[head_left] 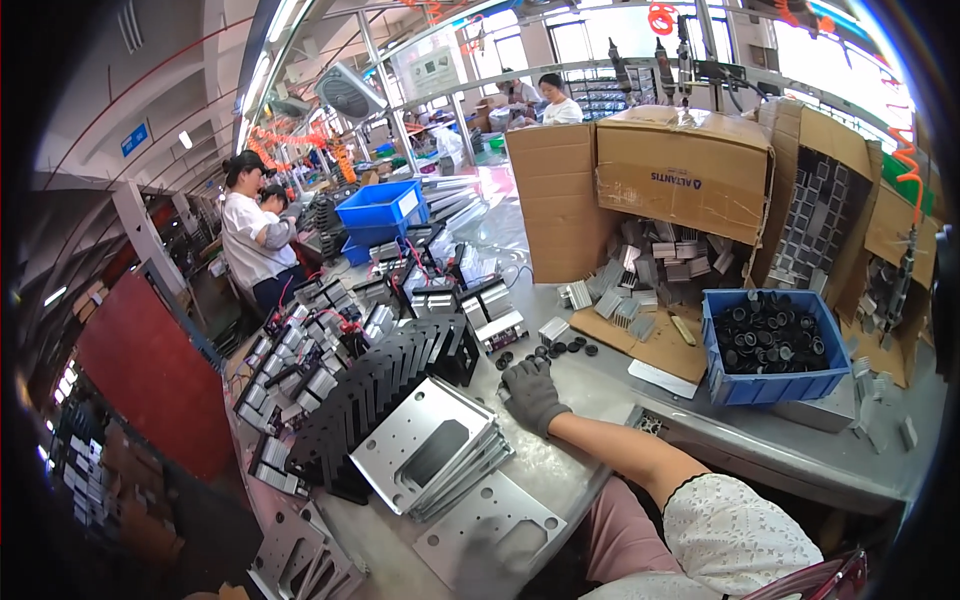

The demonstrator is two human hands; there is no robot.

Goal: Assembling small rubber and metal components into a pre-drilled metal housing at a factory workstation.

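Head view: blue bin (770,385) holds black, seemingly rubber rings (765,340).

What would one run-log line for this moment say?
right hand: grey-gloved, on grey metal table | nearest: small black round caps | left hand: not visible

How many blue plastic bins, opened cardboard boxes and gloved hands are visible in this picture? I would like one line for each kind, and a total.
Blue plastic bins: 3, one of black rings, two stacked behind
Opened cardboard boxes: 3
Gloved hands: 1, resting on the table
Total: 7
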